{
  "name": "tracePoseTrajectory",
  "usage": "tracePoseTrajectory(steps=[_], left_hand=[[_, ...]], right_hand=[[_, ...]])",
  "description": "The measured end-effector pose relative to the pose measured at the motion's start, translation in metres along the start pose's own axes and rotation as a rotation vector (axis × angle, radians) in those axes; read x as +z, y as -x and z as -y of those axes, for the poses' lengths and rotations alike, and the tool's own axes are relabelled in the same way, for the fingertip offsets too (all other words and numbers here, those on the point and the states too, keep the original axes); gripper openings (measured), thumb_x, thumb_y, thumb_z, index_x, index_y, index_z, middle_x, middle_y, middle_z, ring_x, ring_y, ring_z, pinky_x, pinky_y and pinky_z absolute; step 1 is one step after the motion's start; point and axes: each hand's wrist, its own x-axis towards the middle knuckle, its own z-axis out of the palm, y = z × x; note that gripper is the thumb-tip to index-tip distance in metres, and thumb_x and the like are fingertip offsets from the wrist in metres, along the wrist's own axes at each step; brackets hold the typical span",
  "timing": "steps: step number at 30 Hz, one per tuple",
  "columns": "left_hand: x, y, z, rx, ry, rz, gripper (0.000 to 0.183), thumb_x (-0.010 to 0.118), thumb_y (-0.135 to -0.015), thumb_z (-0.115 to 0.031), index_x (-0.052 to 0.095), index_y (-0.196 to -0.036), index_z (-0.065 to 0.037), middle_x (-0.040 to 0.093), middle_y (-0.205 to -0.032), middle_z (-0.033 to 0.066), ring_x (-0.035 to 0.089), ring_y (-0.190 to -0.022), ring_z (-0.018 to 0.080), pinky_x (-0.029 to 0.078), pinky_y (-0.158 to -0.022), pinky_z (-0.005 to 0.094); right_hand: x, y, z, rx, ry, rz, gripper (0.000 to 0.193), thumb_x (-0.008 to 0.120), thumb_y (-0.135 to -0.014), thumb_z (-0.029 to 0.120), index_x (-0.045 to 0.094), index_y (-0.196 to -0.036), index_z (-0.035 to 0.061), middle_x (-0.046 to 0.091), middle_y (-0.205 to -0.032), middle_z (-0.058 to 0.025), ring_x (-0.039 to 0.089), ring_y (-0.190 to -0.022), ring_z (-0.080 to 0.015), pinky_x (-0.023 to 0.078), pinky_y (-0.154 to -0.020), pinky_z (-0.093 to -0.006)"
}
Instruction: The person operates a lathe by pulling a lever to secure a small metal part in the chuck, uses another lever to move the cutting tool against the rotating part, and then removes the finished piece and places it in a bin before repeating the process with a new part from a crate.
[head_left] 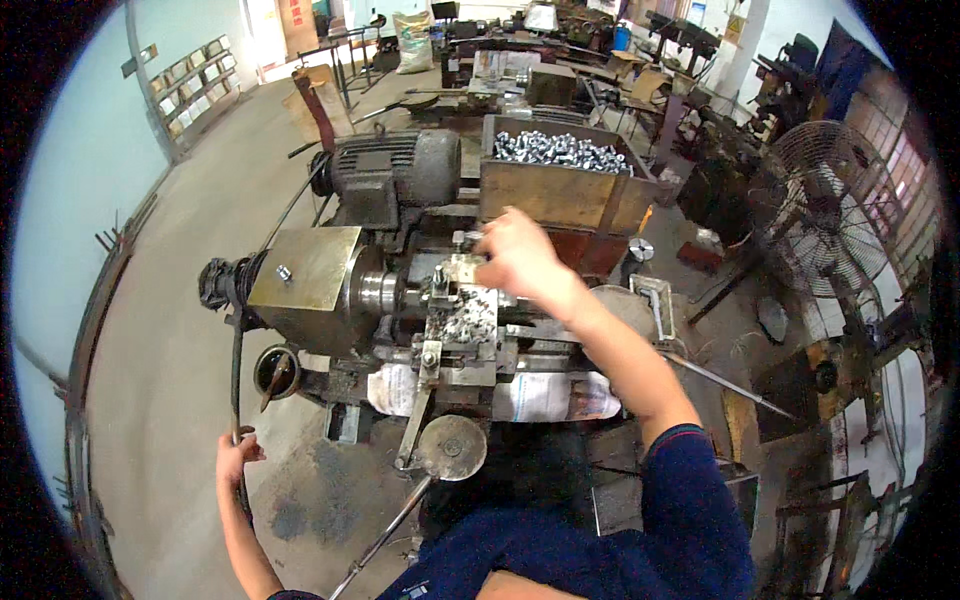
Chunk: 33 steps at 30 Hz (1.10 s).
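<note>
A bench lathe stands in front of me, its square metal headstock cover [305,268] on the left with a small shiny metal part [284,272] lying on top. My right hand [518,258] reaches over the chip-covered cross slide [468,318], close to the tool post area. Its fingers are curled together; what they hold, if anything, is hidden. Down at the left, my left hand [236,460] is closed round a long dark bar [237,375] that hangs beside the pulley [222,283]. A round metal handwheel [452,448] sits at the lathe's near side.
Behind the lathe are an electric motor [395,170] and a wooden box [560,190] with many small shiny metal parts. A dark pot [277,370] with a brush-like handle stands near the left hand. A large fan [825,205] stands at the right. Stained cloths [560,396] lie along the bed.
</note>
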Motion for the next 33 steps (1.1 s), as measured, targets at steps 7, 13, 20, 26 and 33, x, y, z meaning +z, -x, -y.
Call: tracePoseTrajectory(steps=[7,13,20,26,33], left_hand=[[0.004,-0.007,0.012,0.108,0.051,-0.02,0.031,0.059,-0.081,-0.011,0.049,-0.103,0.009,0.056,-0.066,0.0108,0.06,-0.057,0.0205,0.055,-0.055,0.0349],[0.0,-0.008,0.011,0.077,0.062,0.004,0.033,0.06,-0.082,-0.014,0.049,-0.104,0.008,0.056,-0.07,0.0104,0.06,-0.059,0.02,0.055,-0.057,0.0353],[0.0,-0.027,0.027,0.042,0.082,0.049,0.04,0.06,-0.084,-0.022,0.049,-0.113,0.004,0.055,-0.072,0.0079,0.056,-0.063,0.0162,0.051,-0.064,0.034],[-0.022,-0.059,0.06,-0.065,0.035,0.102,0.035,0.054,-0.087,-0.02,0.05,-0.113,0.003,0.053,-0.092,0.0091,0.048,-0.08,0.02,0.04,-0.081,0.0325],[0.018,-0.042,0.024,-0.013,-0.141,0.055,0.038,0.057,-0.085,-0.024,0.052,-0.112,0.002,0.055,-0.092,0.0118,0.051,-0.079,0.0227,0.042,-0.077,0.0338]], right_hand=[[-0.033,0.016,-0.098,0.317,0.3,-0.447,0.061,0.066,-0.053,0.018,0.055,-0.113,0.0087,0.035,-0.131,-0.0212,0.034,-0.12,-0.0366,0.03,-0.099,-0.0441],[-0.001,0.105,-0.107,0.297,0.055,-0.428,0.054,0.063,-0.053,0.019,0.06,-0.104,0.0026,0.046,-0.122,-0.0203,0.036,-0.12,-0.037,0.031,-0.101,-0.0413],[0.007,0.369,-0.1,0.919,0.067,-0.288,0.036,0.062,-0.054,0.016,0.066,-0.086,0.0007,0.054,-0.116,-0.0164,0.038,-0.121,-0.0329,0.035,-0.099,-0.0387],[0.008,0.594,-0.058,1.668,0.058,0.151,0.038,0.061,-0.058,0.021,0.066,-0.089,0.001,0.062,-0.1,-0.017,0.058,-0.098,-0.0272,0.046,-0.085,-0.0333],[0.058,0.715,-0.008,1.917,-0.043,0.265,0.033,0.056,-0.065,0.024,0.067,-0.093,0.0105,0.063,-0.093,-0.0166,0.058,-0.095,-0.0285,0.046,-0.085,-0.0332]])
